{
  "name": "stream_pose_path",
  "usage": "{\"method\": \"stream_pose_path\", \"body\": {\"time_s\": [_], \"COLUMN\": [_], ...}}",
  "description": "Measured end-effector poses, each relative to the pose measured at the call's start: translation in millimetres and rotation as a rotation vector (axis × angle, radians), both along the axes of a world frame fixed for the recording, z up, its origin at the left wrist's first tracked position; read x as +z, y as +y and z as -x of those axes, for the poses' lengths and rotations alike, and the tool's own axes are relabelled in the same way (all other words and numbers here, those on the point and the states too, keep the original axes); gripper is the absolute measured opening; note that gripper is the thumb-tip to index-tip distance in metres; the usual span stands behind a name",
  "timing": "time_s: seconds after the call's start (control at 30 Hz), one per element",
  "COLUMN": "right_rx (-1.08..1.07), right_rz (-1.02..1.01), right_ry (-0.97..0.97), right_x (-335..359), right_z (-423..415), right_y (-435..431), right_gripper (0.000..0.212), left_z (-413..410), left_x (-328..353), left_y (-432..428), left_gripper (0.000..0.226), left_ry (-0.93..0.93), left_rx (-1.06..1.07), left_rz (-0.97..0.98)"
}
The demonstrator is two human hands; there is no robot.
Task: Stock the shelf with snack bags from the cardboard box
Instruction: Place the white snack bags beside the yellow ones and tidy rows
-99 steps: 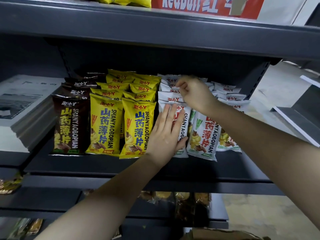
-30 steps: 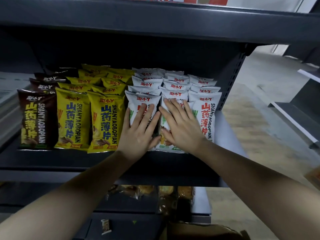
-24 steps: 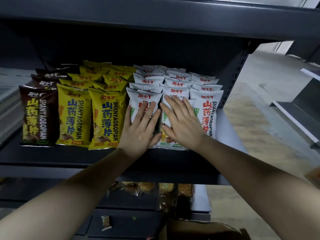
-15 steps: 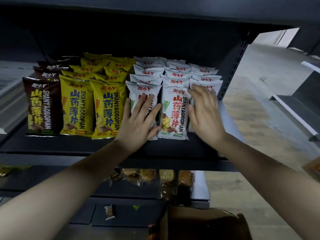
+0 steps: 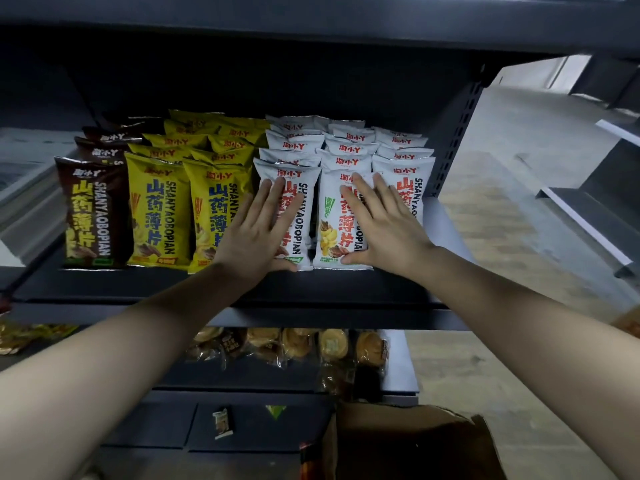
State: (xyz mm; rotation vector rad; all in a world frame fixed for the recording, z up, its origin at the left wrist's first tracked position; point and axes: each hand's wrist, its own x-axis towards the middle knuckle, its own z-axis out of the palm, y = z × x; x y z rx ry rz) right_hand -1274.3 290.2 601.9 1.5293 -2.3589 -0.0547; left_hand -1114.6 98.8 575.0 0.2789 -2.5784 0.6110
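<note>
Rows of snack bags stand upright on the dark metal shelf point(image 5: 311, 289): brown bags point(image 5: 93, 216) at the left, yellow bags point(image 5: 159, 209) in the middle, white bags point(image 5: 408, 188) at the right. My left hand point(image 5: 258, 233) lies flat with straight fingers on the front white bag point(image 5: 304, 216) of the left white row. My right hand point(image 5: 381, 226) presses flat across the front bag of the middle white row point(image 5: 332, 220) and partly covers the right one. The cardboard box point(image 5: 408, 441) sits on the floor below, at the bottom edge.
A shelf board point(image 5: 311, 15) hangs close above the bags. The lower shelf holds wrapped pastries point(image 5: 304, 344) and gold packets point(image 5: 24, 337) at the left. A small packet point(image 5: 221, 422) lies on the bottom level. Another shelving unit point(image 5: 595, 202) stands at the right across open floor.
My right hand has shifted left from the rightmost white row onto the middle front bag. My left hand stays on the left white bag. The view has tilted slightly down, showing more of the box.
</note>
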Motion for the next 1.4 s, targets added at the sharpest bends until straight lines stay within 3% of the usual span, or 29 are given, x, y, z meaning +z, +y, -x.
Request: {"method": "stream_pose_path", "body": {"time_s": [0.27,0.5,0.6,0.73,0.9,1.07,1.4], "right_rx": [-0.016,0.067,0.086,-0.070,-0.226,-0.179,-0.144], "right_rz": [-0.029,0.049,0.169,0.193,0.094,0.077,0.152], "right_ry": [0.027,-0.307,-0.277,-0.145,-0.163,-0.287,-0.292], "right_x": [-1,23,23,21,18,6,-13], "right_z": [2,-5,-8,-3,16,34,42], "right_y": [-3,1,8,27,43,44,32], "right_gripper": [0.117,0.088,0.080,0.089,0.113,0.118,0.124], "left_z": [7,6,6,19,43,63,69], "left_x": [2,24,24,30,37,35,24], "left_y": [4,43,57,79,96,95,89], "left_gripper": [0.132,0.124,0.120,0.114,0.119,0.125,0.131], "left_ry": [-0.096,-0.231,-0.189,-0.167,-0.184,-0.261,-0.237], "left_rx": [0.115,0.249,0.153,0.032,0.061,0.189,0.220], "left_rz": [-0.026,-0.063,-0.091,-0.123,-0.150,-0.142,-0.082]}}
